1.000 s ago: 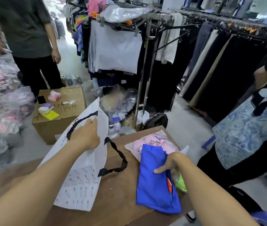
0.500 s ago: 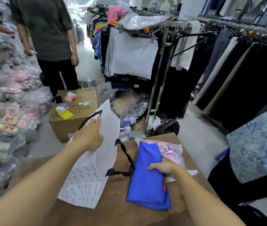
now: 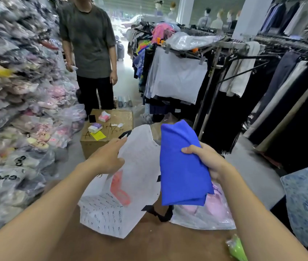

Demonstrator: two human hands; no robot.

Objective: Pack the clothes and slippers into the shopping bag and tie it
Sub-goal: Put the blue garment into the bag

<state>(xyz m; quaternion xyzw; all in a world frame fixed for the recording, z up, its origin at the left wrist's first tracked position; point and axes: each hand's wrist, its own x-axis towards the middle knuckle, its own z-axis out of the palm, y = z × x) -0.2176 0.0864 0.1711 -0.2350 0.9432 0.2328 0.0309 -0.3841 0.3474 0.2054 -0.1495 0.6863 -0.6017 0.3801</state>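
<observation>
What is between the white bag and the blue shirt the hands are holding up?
Nothing lies between them in the head view: the white shopping bag in the left hand and the folded blue garment in the right hand meet edge to edge.

2 bare forearms enter from the near edge of the scene, the left one from the near left corner and the right one from the near right. No sleeve, cuff, watch, bracelet or ring shows on either arm as far as the picture reaches, so any clothing probably begins above the elbow, outside the view. The left hand [image 3: 106, 160] is ungloved; its fingernails look short and unpainted, though blur makes that hard to confirm. The right hand [image 3: 208, 160] is likewise ungloved, with 4 knuckles showing along its far side. Both wrists are slim and unmarked.
</observation>
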